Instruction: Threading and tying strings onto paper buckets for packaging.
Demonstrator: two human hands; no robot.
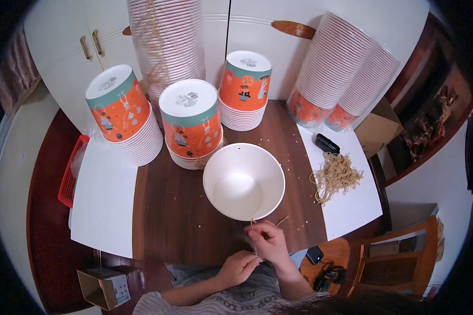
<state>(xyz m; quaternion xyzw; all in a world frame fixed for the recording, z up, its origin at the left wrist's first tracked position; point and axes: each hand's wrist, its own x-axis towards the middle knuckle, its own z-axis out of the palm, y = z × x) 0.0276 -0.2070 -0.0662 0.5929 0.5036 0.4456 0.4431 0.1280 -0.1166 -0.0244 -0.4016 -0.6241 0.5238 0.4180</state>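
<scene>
A white paper bucket (223, 181) stands upright at the table's near edge, its mouth facing me. There is a small dark hole below its far rim. At the near rim a thin tan cord (254, 239) hangs down toward my hands, and a loose end of cord sticks out right of my right hand. My right hand (269, 242) is closed around the cord just under the rim. Lower and to its left, my left hand (239, 269) pinches the same cord between thumb and fingertips. How the cord meets the bucket is too small to make out.
Upside-down stacks of orange and green buckets stand at left (122, 113), centre (191, 126) and back (245, 86). Taller wrapped stacks (168, 47) rise behind and at right (336, 63). A tangled cord pile (337, 177) lies at right beside a black oblong tool (327, 143).
</scene>
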